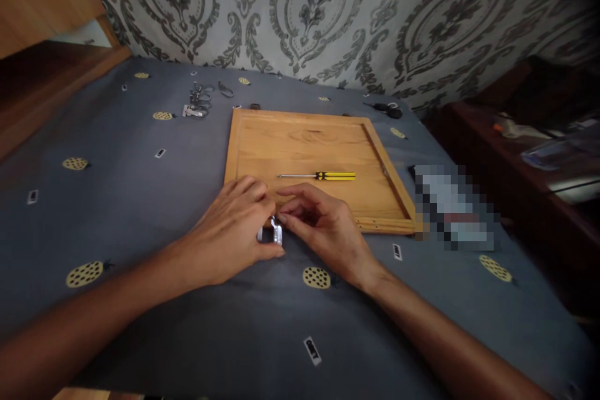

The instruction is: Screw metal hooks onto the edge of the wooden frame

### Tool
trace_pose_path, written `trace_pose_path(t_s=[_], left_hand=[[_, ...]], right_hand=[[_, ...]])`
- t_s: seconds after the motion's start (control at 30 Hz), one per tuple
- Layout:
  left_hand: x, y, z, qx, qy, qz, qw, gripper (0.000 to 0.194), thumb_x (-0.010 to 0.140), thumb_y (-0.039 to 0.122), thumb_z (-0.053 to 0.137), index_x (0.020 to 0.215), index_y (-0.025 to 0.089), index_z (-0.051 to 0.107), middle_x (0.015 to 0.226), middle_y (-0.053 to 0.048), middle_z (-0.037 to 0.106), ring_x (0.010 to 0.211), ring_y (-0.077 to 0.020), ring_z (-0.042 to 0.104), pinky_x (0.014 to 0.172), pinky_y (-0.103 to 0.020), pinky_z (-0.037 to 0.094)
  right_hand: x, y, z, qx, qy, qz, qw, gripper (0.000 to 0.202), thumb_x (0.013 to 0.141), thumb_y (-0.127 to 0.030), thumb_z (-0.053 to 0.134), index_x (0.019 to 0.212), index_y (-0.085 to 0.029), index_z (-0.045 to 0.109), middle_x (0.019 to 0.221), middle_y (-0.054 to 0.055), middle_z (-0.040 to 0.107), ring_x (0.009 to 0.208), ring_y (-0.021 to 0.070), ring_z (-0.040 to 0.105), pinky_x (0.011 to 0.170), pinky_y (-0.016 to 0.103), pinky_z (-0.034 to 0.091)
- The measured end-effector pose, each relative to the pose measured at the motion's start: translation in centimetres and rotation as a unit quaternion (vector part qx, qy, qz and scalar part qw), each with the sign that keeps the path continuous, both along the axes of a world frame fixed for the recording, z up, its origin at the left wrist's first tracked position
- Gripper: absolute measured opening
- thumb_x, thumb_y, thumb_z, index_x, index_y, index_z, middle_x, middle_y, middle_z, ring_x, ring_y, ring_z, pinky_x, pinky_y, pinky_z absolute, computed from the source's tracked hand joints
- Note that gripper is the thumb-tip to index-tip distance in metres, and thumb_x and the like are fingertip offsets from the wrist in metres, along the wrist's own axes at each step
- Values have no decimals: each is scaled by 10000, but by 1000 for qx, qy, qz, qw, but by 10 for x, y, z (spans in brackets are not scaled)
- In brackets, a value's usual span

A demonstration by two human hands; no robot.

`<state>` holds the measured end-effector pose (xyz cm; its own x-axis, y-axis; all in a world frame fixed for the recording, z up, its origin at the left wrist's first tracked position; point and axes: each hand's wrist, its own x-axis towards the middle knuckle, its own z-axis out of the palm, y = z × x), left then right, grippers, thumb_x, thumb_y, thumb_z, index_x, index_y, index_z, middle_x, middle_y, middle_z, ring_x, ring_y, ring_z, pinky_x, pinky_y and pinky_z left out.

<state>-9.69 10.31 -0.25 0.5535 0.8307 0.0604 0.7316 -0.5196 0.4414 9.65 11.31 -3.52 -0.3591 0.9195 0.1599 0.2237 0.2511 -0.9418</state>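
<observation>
A shiny metal cabinet hinge (pixel 277 234) is at the near edge of a framed wooden panel (pixel 300 144). My left hand (pixel 234 225) is closed around the hinge, with the thumb below and the fingers above, covering part of it. My right hand (pixel 328 225) is pinched at the hinge's upper end, thumb and fingertips close together. Whatever sits between those fingertips is too small to make out. On the panel, just beyond my hands, lies a screwdriver (pixel 335 175) with a yellow and black handle, its shaft pointing left.
Several metal hinges (pixel 195 110) lie at the back left of the blue patterned cloth (pixel 126 200). Black-handled scissors (pixel 392 110) rest behind the panel at right. A blurred-out flat object (pixel 454 206) lies right of it. A wooden cabinet (pixel 47 0) stands at the left.
</observation>
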Motion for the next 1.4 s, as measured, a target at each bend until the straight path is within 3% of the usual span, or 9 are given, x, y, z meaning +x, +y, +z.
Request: trace_pose_path(t_s=[0.33,0.47,0.57,0.77,1.03,1.4], left_hand=[[0,1,-3,12,-10,1,1000,373,754,389,891,891,163,627,1018,-45,612,1106,-280,559,975,-446,485],[0,1,-3,9,-3,6,1000,381,750,410,892,889,160,641,1024,-52,620,1108,-284,560,977,-449,484],[0,1,-3,9,3,7,1000,378,743,411,899,873,166,644,1040,-54,627,1116,-283,562,977,-443,485],[-1,0,-4,13,-2,4,1000,348,766,408,877,854,172,637,1056,-54,632,1111,-279,564,971,-439,485],[-1,0,-3,14,-8,5,1000,328,780,403,863,838,181,627,1038,-51,629,1082,-275,563,957,-437,482],[0,1,-2,8,-3,9,1000,354,748,396,886,848,177,626,1027,-53,634,1099,-282,574,967,-441,494]], right_hand=[[-4,-1,2,18,-21,6,1000,201,882,-194,670,1080,-172,691,828,11,760,752,113,728,710,228,581],[-3,-2,1,55,-51,2,997,54,880,-161,676,893,-182,723,798,1,749,722,101,699,699,227,547],[-1,-1,-2,84,-74,-6,994,64,889,-188,700,835,-182,734,776,2,741,705,106,683,680,240,526],[7,-4,-4,150,-92,-20,984,168,992,-272,613,909,-168,717,818,33,739,749,127,706,702,260,569],[17,-10,-4,287,-165,34,943,199,1017,-167,557,1070,-153,748,986,97,740,886,163,722,768,298,613],[15,-12,-2,392,-242,54,886,248,1045,-158,497,1103,-100,730,941,120,733,836,179,693,706,290,589]])
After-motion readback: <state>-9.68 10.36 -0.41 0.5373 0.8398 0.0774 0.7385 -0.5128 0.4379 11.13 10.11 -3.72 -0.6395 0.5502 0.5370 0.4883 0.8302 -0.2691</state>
